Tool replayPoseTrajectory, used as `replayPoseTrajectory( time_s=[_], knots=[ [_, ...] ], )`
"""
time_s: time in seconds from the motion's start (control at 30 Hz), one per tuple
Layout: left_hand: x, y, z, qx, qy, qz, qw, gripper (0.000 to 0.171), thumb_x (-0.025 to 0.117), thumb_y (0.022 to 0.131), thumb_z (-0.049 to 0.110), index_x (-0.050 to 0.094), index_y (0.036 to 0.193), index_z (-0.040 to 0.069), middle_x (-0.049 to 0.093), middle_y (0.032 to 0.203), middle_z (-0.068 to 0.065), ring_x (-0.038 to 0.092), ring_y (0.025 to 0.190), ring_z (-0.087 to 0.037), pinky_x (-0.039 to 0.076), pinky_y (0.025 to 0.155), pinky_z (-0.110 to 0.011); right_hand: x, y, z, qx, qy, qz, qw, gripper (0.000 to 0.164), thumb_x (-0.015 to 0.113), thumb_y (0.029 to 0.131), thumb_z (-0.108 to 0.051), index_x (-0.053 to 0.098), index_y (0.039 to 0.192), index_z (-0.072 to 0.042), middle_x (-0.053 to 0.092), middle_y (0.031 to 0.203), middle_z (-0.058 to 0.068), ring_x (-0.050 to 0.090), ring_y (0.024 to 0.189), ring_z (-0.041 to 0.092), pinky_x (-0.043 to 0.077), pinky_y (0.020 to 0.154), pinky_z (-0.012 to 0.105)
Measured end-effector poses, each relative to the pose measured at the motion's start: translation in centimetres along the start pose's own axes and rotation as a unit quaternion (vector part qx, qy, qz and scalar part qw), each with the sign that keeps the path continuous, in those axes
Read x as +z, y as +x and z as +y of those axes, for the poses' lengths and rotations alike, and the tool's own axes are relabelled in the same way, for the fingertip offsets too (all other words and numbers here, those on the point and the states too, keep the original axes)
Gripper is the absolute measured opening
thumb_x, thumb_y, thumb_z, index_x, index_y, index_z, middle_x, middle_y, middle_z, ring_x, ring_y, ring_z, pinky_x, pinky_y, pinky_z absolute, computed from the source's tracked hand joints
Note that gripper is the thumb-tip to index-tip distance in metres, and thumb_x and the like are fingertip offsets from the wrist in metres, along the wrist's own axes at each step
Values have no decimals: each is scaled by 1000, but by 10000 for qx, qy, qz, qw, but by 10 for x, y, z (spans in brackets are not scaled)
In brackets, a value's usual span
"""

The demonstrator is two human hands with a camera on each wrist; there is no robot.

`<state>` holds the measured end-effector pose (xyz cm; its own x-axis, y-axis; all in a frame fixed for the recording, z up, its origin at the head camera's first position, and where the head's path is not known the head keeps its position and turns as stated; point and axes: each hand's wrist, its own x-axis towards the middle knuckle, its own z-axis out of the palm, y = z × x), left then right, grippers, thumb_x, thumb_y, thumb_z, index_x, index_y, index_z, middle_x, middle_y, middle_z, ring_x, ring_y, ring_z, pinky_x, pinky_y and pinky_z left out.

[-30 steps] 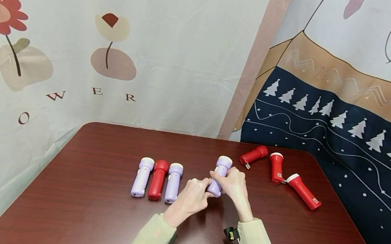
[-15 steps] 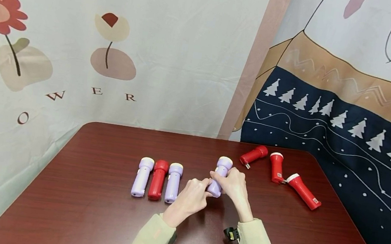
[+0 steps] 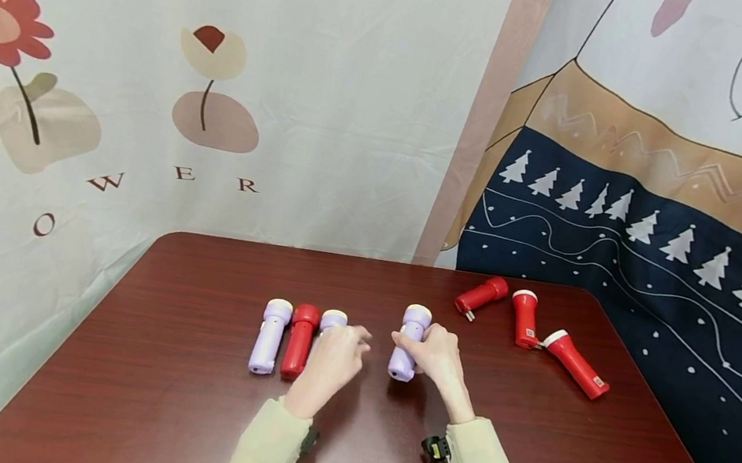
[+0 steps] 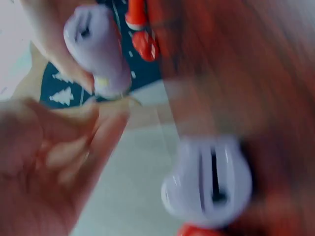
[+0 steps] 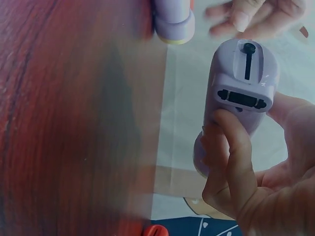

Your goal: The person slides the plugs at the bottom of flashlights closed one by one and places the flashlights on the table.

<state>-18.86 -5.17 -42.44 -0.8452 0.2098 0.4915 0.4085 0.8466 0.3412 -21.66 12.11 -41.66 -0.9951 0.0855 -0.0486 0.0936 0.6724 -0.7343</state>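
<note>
My right hand [image 3: 429, 350] grips a purple flashlight [image 3: 407, 343] by its body, just above the brown table [image 3: 177, 394], lens end pointing away from me. In the right wrist view the thumb [image 5: 231, 157] curls over this flashlight [image 5: 241, 88], whose tail end with a slot faces the camera. My left hand [image 3: 338, 350] hovers empty with relaxed fingers, a short gap left of that flashlight, over the rightmost one in a row. The row holds a purple flashlight [image 3: 271, 336], a red one [image 3: 300, 340] and a purple one [image 3: 332, 319] partly hidden by the hand. The left wrist view is blurred.
Three red flashlights lie loose at the table's back right: one [image 3: 481, 294], another [image 3: 524, 318], a third [image 3: 575, 363]. Printed cloth hangs behind and to the right of the table. Bare table surface lies in front of my arms.
My left hand let go of the held purple flashlight and moved left over the row. The right hand shifted the flashlight slightly left and toward me.
</note>
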Motion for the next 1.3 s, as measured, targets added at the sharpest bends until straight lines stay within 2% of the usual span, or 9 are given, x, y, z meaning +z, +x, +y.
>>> replayPoseTrajectory(
  time_s=[0.07, 0.13, 0.23, 0.33, 0.6, 0.63, 0.8, 0.87, 1.3],
  knots=[
    [-4, -1, -4, -772, 529, 348, 9950, 11, 76, 74, 12, 69, 79, 5, 70, 73, -10, 66, 64, -33, 49, 51, -38, 1, 0, 1, 24, 26, -9, 10000, 45, 74, 76, -41, 54, 80, -1, 63, 73, 14, 61, 48, 15, 51, 47, 26],
    [-6, -2, -7, -1379, 875, 422, 9857, 20, 79, 72, 16, 66, 76, 2, 66, 72, -16, 63, 63, -37, 49, 50, -42, 4, 1, 1, -12, 12, -34, 10000, 46, 75, 76, -40, 55, 80, 0, 63, 73, 15, 61, 48, 15, 51, 46, 27],
    [-7, -3, -10, -1903, 1008, 145, 9764, 29, 82, 69, 20, 66, 76, -3, 65, 75, -21, 64, 67, -39, 51, 53, -45, 11, 1, 0, -110, -6, -143, 9998, 46, 76, 75, -40, 57, 82, 1, 64, 73, 15, 61, 48, 16, 51, 45, 27],
    [-4, -3, -13, -2148, 905, -46, 9725, 31, 83, 69, 21, 67, 77, -4, 66, 76, -24, 64, 67, -39, 51, 53, -45, 20, 2, -3, -250, -88, -265, 9993, 46, 76, 74, -42, 59, 81, 0, 63, 70, 13, 60, 47, 15, 50, 45, 26],
    [2, -1, -17, -2377, 872, -89, 9674, 30, 84, 66, 16, 69, 78, -6, 67, 77, -24, 65, 67, -38, 52, 54, -45, 49, 1, -17, -610, -430, -588, 9955, 43, 75, 75, -43, 61, 77, -2, 61, 63, 8, 56, 45, 14, 47, 44, 25],
    [9, -2, -22, -2299, 958, 46, 9685, 30, 85, 64, 17, 69, 77, -5, 67, 75, -24, 64, 66, -38, 51, 52, -44, 52, 1, -18, -627, -489, -616, 9949, 43, 75, 75, -44, 61, 76, -3, 60, 62, 8, 56, 44, 14, 46, 44, 26],
    [13, -2, -25, -2189, 1085, 248, 9694, 28, 84, 61, 16, 68, 73, -4, 66, 72, -24, 64, 62, -38, 50, 50, -44, 64, 4, -25, -669, -665, -707, 9930, 44, 75, 74, -45, 61, 75, -3, 59, 62, 7, 56, 46, 16, 45, 44, 26],
    [7, -1, -21, -2228, 1014, 170, 9694, 27, 83, 63, 14, 67, 73, -5, 66, 73, -25, 64, 63, -38, 50, 51, -45, 67, 6, -26, -664, -663, -708, 9931, 44, 76, 74, -44, 61, 75, -3, 58, 62, 7, 56, 48, 17, 44, 45, 26],
    [7, 1, -22, -2276, 1075, 10, 9678, 29, 84, 64, 19, 68, 74, -4, 67, 75, -25, 64, 64, -38, 50, 51, -45, 68, 8, -27, -696, -765, -837, 9911, 47, 73, 77, -46, 62, 77, 0, 58, 64, 8, 55, 51, 17, 43, 46, 26]
  ],
)
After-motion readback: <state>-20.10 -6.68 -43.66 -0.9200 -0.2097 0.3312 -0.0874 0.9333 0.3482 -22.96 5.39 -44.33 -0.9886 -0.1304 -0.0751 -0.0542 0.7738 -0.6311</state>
